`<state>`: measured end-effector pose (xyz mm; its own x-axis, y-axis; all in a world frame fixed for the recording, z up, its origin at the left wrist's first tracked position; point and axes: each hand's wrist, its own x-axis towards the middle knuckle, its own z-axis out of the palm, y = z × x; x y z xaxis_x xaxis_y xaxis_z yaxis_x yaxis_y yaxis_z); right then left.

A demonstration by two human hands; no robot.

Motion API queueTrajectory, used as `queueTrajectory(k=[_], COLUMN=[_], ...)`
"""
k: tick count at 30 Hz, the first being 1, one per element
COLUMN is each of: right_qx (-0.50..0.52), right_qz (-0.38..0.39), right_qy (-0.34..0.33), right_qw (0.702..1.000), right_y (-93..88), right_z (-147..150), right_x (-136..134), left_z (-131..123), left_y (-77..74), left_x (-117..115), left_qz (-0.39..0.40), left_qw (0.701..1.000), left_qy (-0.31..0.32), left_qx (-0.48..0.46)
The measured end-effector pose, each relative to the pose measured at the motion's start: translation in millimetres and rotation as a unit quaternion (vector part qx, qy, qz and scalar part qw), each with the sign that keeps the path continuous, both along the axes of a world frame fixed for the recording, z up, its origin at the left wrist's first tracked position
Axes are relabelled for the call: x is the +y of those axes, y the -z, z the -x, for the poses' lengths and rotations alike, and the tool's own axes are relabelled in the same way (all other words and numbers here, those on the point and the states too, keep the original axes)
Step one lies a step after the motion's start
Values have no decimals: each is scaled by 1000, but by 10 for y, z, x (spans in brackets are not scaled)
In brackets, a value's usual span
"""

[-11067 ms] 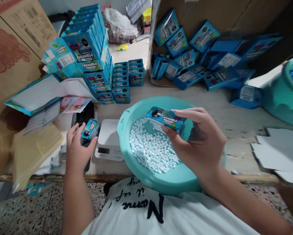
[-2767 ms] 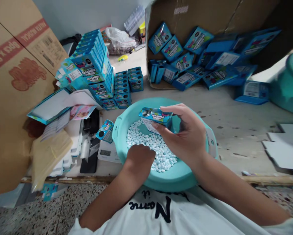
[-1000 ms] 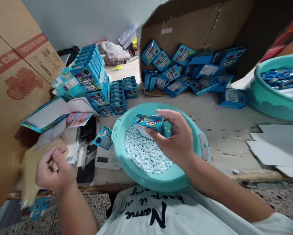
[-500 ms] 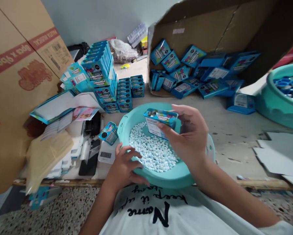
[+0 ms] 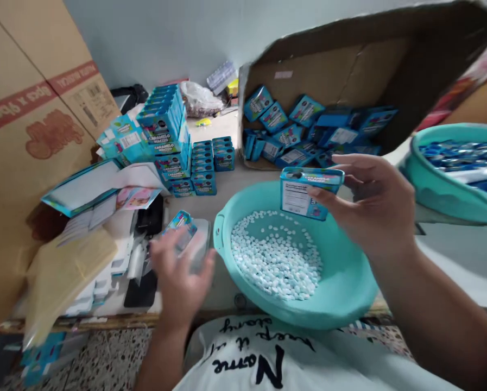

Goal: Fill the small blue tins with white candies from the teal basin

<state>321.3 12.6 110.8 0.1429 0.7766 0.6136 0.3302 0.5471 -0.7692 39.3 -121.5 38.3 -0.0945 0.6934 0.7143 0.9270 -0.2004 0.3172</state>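
Observation:
Between the thumb and fingers of my right hand [image 5: 373,206] is a small blue candy box [image 5: 308,193], held above the turquoise basin [image 5: 347,277]. White candies [image 5: 276,255] lie spread over the basin's bottom. My left hand [image 5: 182,277], smeared by motion, reaches with fingers apart over a small kitchen scale [image 5: 200,239]. On that scale rests another blue candy box [image 5: 188,225], partly behind my fingers; whether they touch it I cannot tell.
Stacked blue boxes [image 5: 165,130] stand at the back left. A tilted cardboard carton [image 5: 308,65] holds many more boxes. To the right is a second turquoise basin [image 5: 438,184] with blue wrapped pieces. Flat cartons and a plastic bag [image 5: 72,266] lie left.
My left hand has left the basin's rim and moved left over the scale. My right hand has moved right with its box. The basin sits further right in view.

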Motion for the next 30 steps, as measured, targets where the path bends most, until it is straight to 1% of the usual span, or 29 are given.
queueTrajectory(k=[1,2,3,4,5,6,7,9,11,12,15,17,20,23,26,30], right_qx=[11,33,65,103,139,166,182,187,180,180,180,178,176,167,170,179], right_qz=[-9,-14,-12,-4,10,28,49,87,112,119,147,158,162,172,178,189], right_qy=[26,50,75,103,131,158,180,189,161,142,93,80,75,78,86,99], right_qw=[1000,998,995,989,982,973,965,960,964,966,968,968,968,968,966,960], right_y=[5,16,34,61,99,147,203,329,446,492,563,564,552,556,561,539], right_z=[-88,-181,-274,-363,-443,-511,-564,-622,-624,-611,-553,-526,-523,-543,-560,-568], right_x=[-6,-19,-37,-58,-81,-106,-132,-186,-236,-258,-306,-325,-343,-360,-378,-392], left_z=[197,379,531,645,718,751,751,681,568,507,318,174,-86,-344,-507,-549], left_y=[-13,-21,-28,-38,-55,-84,-127,-257,-431,-522,-758,-858,-920,-908,-876,-856], left_x=[75,152,226,293,348,394,433,513,635,723,1112,1445,1954,2387,2724,3077], left_qz=[12,61,141,224,290,338,361,350,309,288,242,250,297,312,343,384], left_qw=[997,990,975,954,932,914,906,917,937,946,965,966,954,944,923,888], left_qy=[-68,-112,-131,-132,-127,-119,-117,-127,-139,-134,-82,-39,10,41,86,151], left_qx=[-26,-62,-107,-150,-177,-190,-186,-140,-84,-66,-63,-53,25,94,149,204])
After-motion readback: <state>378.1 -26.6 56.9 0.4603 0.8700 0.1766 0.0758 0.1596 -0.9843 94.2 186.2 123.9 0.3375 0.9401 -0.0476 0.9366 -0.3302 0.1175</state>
